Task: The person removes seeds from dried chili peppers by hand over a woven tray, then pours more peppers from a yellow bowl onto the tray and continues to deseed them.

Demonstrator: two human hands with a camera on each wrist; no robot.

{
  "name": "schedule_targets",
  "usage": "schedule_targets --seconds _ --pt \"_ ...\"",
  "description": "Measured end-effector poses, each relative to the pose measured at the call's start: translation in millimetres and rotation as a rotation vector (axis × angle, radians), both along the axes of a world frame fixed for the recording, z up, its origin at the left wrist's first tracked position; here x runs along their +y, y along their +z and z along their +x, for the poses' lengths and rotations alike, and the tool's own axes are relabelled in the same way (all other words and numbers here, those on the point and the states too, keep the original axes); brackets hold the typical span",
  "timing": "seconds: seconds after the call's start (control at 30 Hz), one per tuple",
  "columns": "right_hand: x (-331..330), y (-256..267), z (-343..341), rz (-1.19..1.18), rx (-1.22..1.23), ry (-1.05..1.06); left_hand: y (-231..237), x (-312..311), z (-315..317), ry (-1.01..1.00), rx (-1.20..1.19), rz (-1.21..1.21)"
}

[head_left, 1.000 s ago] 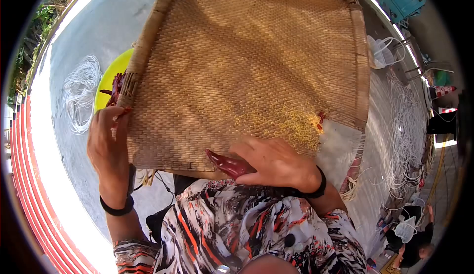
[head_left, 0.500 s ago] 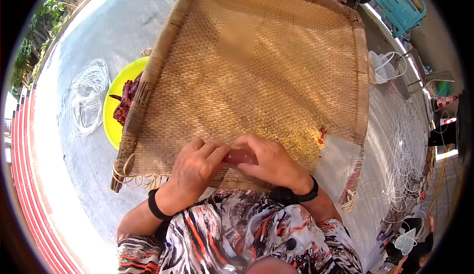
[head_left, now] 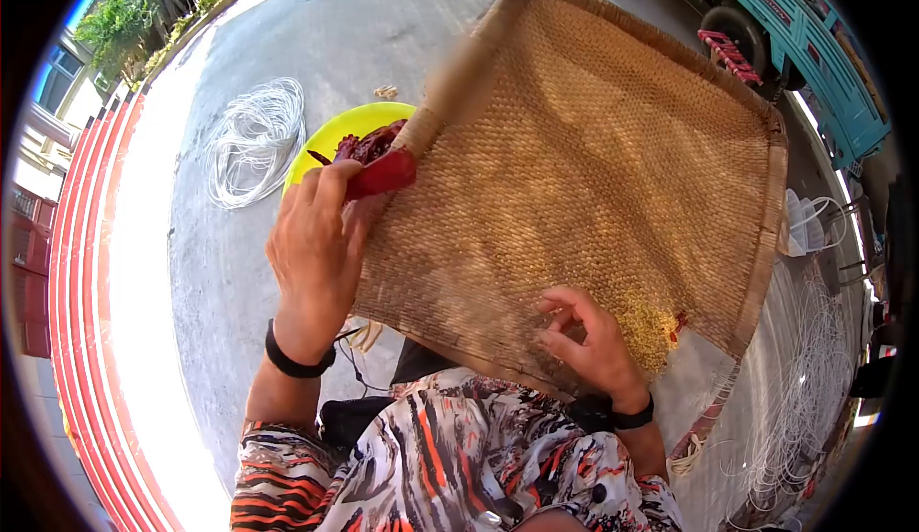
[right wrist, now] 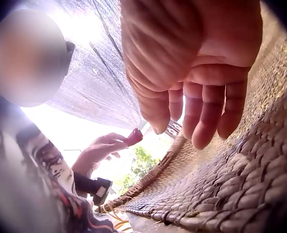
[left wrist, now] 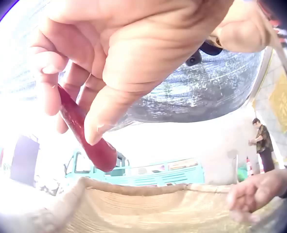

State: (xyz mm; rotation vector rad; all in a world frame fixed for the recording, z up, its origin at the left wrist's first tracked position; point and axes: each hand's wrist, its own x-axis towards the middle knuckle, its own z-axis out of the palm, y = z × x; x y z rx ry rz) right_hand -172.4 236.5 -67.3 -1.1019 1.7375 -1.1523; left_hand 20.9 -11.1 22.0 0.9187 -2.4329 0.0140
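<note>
In the head view my left hand [head_left: 311, 235] pinches a dark red dried chili pepper [head_left: 383, 176] by one end, at the left rim of a large woven basket tray [head_left: 536, 178]. The left wrist view shows the chili [left wrist: 102, 155] between thumb and fingers, its broad end outward. Close over the tray's near side is my right hand [head_left: 595, 345], fingers loosely curled with nothing in them. Yellow chili seeds [head_left: 646, 331] lie in a patch beside it. A yellow-green basin [head_left: 330, 135] beyond the left rim holds more dried red chilies [head_left: 378, 137], partly hidden by the tray.
A coil of white cord [head_left: 254, 139] lies on the concrete left of the basin. More tangled white cord [head_left: 804, 379] spreads at the right. A teal cargo vehicle [head_left: 804, 44] stands at the far right. Red-edged steps [head_left: 96, 273] run along the left. Someone [left wrist: 263, 143] stands in the background.
A second ago the right hand held a chili; half a second ago both hands were on it. Now the left hand has carried a chili left to the rim, and the right hand is apart.
</note>
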Motion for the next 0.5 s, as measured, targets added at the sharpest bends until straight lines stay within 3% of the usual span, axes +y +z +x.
schedule_targets --seconds 0.03,0.3,0.43,0.5 --pt "-0.1 -0.3 0.1 -0.004 -0.011 -0.003 -3.2 -11.4 6.7 0.041 0.025 -0.043" --pt "-1.6 -7.4 -1.3 0.006 0.022 -0.030 33.4 -29.8 92.5 0.245 0.095 0.411" --pt "-2.9 -9.7 0.2 0.014 0.025 -0.055 8.0 -69.4 144.6 0.395 0.171 0.684" --pt "-2.8 -12.4 -0.7 -0.019 0.051 -0.061 -37.7 -90.6 169.1 0.470 0.097 0.793"
